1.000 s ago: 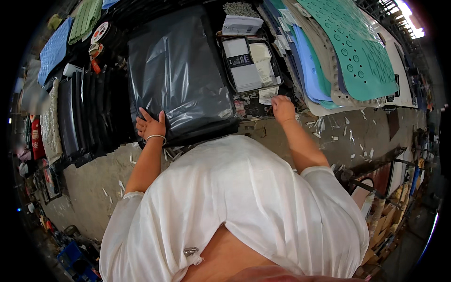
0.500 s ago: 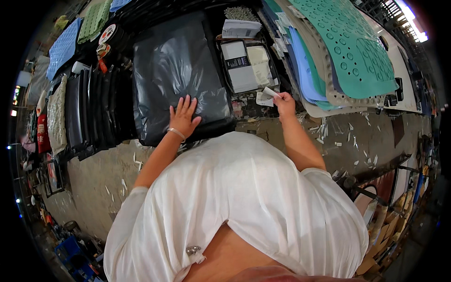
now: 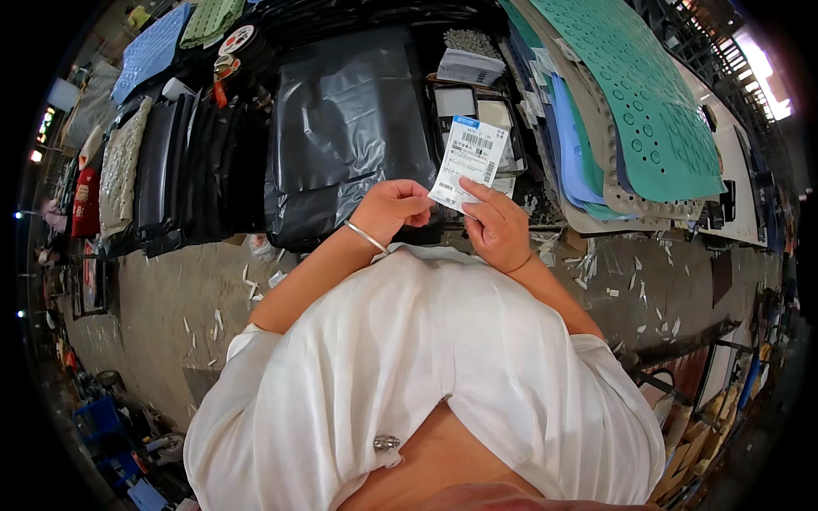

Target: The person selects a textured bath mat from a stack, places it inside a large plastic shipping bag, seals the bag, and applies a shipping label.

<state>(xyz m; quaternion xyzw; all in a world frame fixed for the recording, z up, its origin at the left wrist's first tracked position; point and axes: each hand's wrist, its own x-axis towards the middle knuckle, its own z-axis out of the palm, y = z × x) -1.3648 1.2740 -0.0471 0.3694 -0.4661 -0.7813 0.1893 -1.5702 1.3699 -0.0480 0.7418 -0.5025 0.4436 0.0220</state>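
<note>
A white shipping label (image 3: 474,153) with printed barcodes and a blue patch at its top is held up between my hands. My right hand (image 3: 497,223) pinches its lower right part between thumb and fingers. At its lower left corner, the thumb and forefinger of my left hand (image 3: 394,209) are pressed together on the edge. Behind my left hand lies a large flat package (image 3: 345,119) wrapped in shiny black plastic. Partly covered by the label is a black tray (image 3: 433,95) with stacks of label paper.
Several black packages (image 3: 175,175) stand upright at the left beside a bubble-wrapped one (image 3: 124,179). Rolls of tape (image 3: 239,40) sit behind them. Stacked bath mats, with a green one (image 3: 635,94) on top, overhang at the right. Paper scraps (image 3: 588,266) litter the floor.
My left hand has left the black package and come to the label's corner. My right hand has brought the label left and nearer, turning its printed face up into view.
</note>
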